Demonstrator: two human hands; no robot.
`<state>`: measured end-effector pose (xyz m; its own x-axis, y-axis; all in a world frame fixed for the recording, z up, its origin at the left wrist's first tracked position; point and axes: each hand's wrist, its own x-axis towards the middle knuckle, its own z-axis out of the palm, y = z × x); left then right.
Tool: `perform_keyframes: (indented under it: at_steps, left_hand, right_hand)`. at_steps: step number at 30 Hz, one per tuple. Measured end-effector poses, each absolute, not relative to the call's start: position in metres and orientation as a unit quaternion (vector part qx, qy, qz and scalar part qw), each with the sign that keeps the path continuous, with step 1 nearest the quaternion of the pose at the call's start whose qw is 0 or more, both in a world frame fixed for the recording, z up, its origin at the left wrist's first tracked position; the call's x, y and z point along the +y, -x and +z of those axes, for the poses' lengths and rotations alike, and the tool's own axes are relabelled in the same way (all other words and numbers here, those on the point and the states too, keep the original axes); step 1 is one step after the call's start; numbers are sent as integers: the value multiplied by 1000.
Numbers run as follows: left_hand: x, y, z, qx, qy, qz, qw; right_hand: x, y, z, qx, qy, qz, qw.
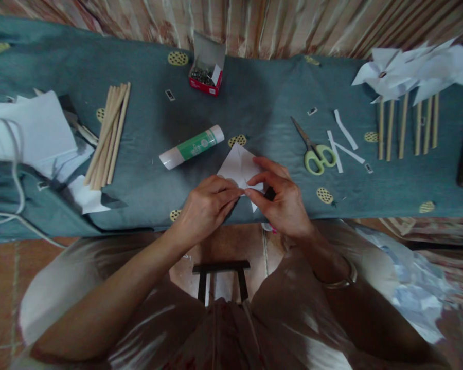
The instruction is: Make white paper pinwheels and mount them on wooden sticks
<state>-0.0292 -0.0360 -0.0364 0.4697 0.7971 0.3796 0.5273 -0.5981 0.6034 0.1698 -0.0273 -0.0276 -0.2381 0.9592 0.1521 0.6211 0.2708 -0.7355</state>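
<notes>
A folded white sheet of paper (237, 163) lies at the table's near edge between my hands, one corner pointing away from me. My left hand (210, 203) is closed, its thumb and fingers pinching the paper's near left side. My right hand (280, 198) grips the near right side, thumb and forefinger meeting close to the left fingertips. A small white paper tip sticks out below the right thumb. Just beyond the left hand lies a green and white glue stick (195, 146). Scissors with green handles (314, 154) rest to the right.
Narrow paper strips (343, 146) lie beside the scissors. An open red box of small metal pieces (204, 77) stands at the back. Wooden sticks (108, 136), white paper sheets (27, 128) and a white cable (19, 185) are at left. Several paper pinwheels (401, 74) lie at far right.
</notes>
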Motion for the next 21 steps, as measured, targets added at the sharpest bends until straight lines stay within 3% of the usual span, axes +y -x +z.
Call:
perform_keyframes:
  at_steps: [21]
  left_hand:
    - [-30,31,-36,382,-843,312,214]
  right_hand:
    - [-29,-172,-30,-762,517,254,296]
